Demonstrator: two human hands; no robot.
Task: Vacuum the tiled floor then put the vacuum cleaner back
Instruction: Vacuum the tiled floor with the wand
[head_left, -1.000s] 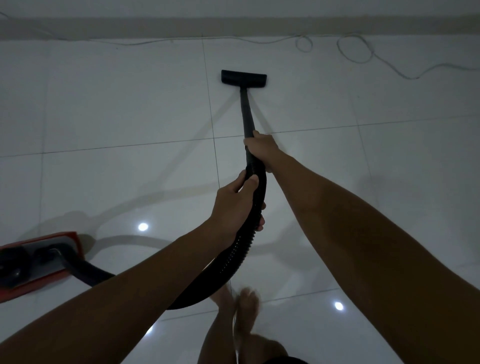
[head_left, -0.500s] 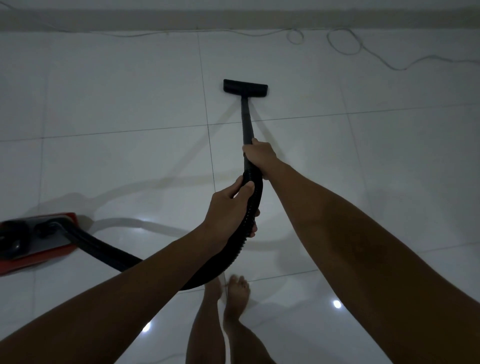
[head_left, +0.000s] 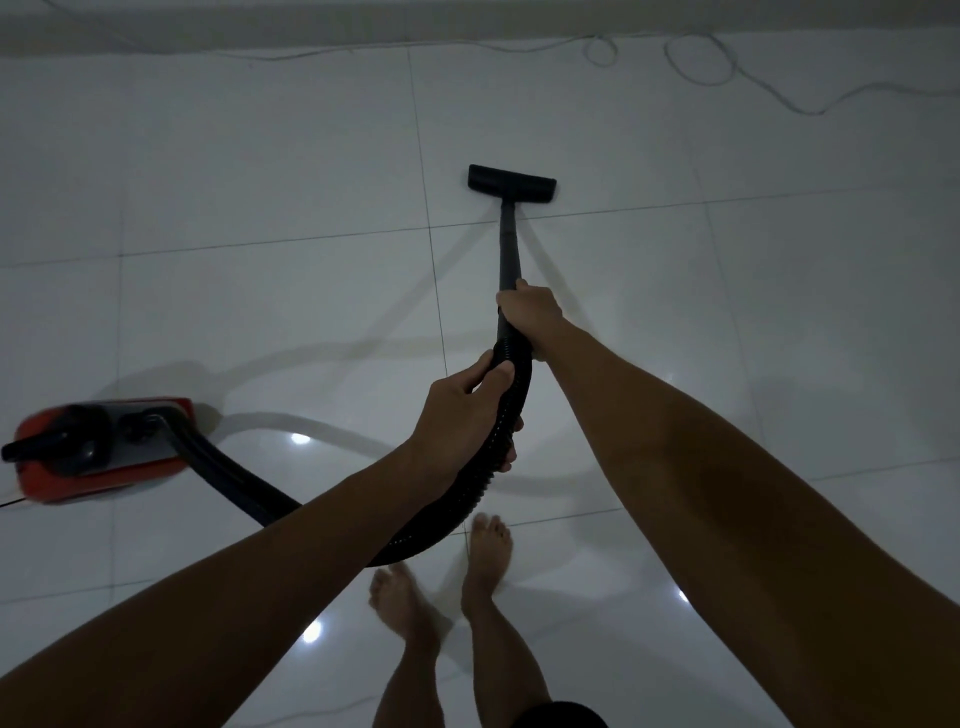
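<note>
At the left edge of the frame, about halfway down, the red vacuum cleaner (head_left: 98, 449) sits on the white tiled floor (head_left: 260, 166), its dark top facing up. A black ribbed hose (head_left: 467, 488) leaves its right end, dips toward the lower centre of the frame and curves up again into the person's grip. The left hand (head_left: 462, 410), reaching in from the lower left, has its fingers (head_left: 496, 371) wrapped closed around the hose just below where it joins the rigid wand (head_left: 508, 249). Just above it and slightly to the right, the right hand (head_left: 530, 312), coming in from the lower right, is closed around the lower end of the wand. The wand runs upward in the frame to the flat black floor nozzle (head_left: 511, 179), which lies on the tiles a little above centre, just beyond a grout line. Two bare feet (head_left: 447, 577) stand on the floor at the bottom centre, beneath the hose loop. Along the top of the frame a thin cable (head_left: 696, 57) lies in loose loops near the base of the wall, toward the upper right.
</note>
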